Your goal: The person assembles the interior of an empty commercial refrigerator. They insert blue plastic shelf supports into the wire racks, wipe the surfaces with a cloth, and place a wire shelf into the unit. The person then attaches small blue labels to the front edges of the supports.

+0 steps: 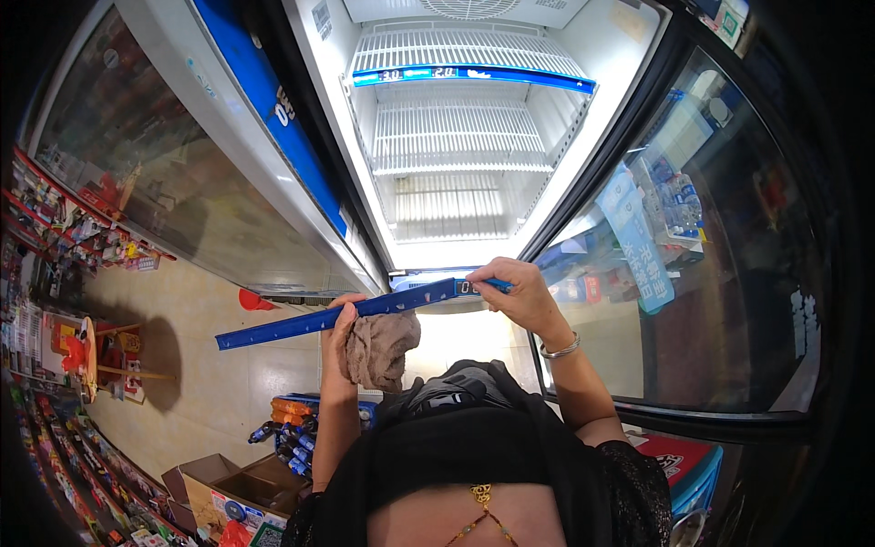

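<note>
A long blue shelf label strip slants across in front of my body, apart from the fridge shelves. My left hand is closed on the strip near its middle, thumb on its face. A crumpled brown cloth is also in that hand, hanging below the strip. At the strip's right end sits a small price tag with printed digits. My right hand pinches that end beside the tag, fingertips closed on the blue plastic; whether it grips the strip or the tag's edge cannot be told.
An upright fridge stands ahead, lit inside, with white wire shelves; one carries another blue label strip. Its glass door is swung out to my right. Another glass-fronted cabinet stands left. Cardboard boxes and bottles are low left.
</note>
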Action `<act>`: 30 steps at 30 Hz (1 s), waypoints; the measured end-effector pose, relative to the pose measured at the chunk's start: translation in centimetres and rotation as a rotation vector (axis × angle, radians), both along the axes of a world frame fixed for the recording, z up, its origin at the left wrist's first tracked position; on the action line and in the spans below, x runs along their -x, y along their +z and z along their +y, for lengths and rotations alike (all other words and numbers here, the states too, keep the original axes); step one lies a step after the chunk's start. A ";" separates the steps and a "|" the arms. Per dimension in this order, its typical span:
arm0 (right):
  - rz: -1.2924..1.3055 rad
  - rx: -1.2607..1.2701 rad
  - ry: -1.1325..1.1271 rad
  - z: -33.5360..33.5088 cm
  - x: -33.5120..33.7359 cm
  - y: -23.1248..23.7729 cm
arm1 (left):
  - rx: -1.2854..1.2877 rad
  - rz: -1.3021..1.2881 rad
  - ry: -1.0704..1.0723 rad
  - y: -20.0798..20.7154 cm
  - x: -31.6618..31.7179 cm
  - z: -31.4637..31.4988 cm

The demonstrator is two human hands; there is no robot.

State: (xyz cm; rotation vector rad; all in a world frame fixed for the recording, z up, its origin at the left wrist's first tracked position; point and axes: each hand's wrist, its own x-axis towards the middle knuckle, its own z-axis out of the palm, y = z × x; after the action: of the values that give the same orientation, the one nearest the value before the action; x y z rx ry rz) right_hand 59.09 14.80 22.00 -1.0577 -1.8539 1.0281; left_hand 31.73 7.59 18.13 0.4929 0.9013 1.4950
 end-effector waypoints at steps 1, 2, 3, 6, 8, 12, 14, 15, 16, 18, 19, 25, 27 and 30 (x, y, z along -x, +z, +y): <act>-0.001 0.007 0.001 0.0 0.0 0.1 | 0.002 0.005 0.003 0.0 0.0 0.0; -0.002 0.013 0.003 0.0 0.1 0.2 | 0.003 0.005 0.001 -0.1 0.1 0.0; -0.003 0.019 0.003 -0.1 0.1 0.4 | 0.002 0.005 -0.002 -0.2 0.1 0.0; -0.007 -0.022 0.012 0.0 0.3 0.2 | -0.004 0.000 -0.016 0.1 0.1 0.0; -0.022 -0.033 0.033 0.1 0.3 0.0 | -0.004 -0.004 -0.027 0.3 0.0 0.1; 0.006 0.043 0.023 0.0 0.9 0.0 | 0.003 -0.015 -0.052 0.4 0.2 0.2; -0.001 0.079 0.039 0.0 1.0 0.1 | 0.006 -0.018 -0.062 0.4 0.2 0.2; -0.004 0.097 0.047 0.0 1.1 0.2 | 0.011 -0.017 -0.063 0.5 0.1 0.2; 0.001 0.050 0.068 0.2 1.3 -0.1 | 0.016 -0.017 -0.065 0.5 0.0 0.2; 0.011 -0.043 0.110 0.5 1.8 -0.9 | 0.017 -0.023 -0.067 0.4 -0.1 0.3; -0.001 0.011 0.099 0.5 2.0 -0.9 | 0.017 -0.027 -0.068 0.2 -0.1 0.3; 0.025 0.074 0.126 0.8 2.9 -2.2 | 0.036 -0.050 -0.119 0.0 0.2 0.4; 0.025 0.061 0.148 0.5 3.8 -2.3 | 0.018 -0.015 -0.128 -1.0 0.3 0.6; 0.066 0.113 0.186 0.3 4.7 -2.7 | 0.013 0.010 -0.133 -1.8 0.5 0.6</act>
State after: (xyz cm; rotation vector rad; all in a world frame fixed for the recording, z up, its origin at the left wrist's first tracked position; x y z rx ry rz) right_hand 54.35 15.13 19.31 -0.9164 -1.8861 1.2737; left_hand 31.27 8.22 16.29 0.5410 0.8694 1.3660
